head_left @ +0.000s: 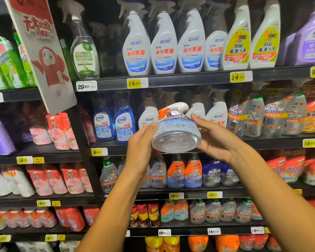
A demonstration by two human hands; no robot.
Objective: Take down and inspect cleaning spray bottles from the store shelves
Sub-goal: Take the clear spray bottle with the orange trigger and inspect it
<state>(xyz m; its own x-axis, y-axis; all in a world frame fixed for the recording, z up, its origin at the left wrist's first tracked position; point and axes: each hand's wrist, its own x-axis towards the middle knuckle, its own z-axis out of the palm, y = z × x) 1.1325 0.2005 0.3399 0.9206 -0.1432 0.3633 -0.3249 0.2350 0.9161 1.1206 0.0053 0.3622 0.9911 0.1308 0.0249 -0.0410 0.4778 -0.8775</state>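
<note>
A clear spray bottle (176,131) with a pale blue label and a white and orange trigger head is tipped back, its round base facing me, in front of the second shelf. My left hand (141,142) grips its left side. My right hand (215,137) holds its right side, fingers spread along the label. The bottle's front label is mostly hidden from view.
Black store shelves (171,82) hold rows of spray bottles: white and blue ones (164,44) on top, yellow-labelled ones (238,42) to the right, blue glass cleaner (124,122) left of my hands. A red and white hanging sign (44,57) juts out at the upper left.
</note>
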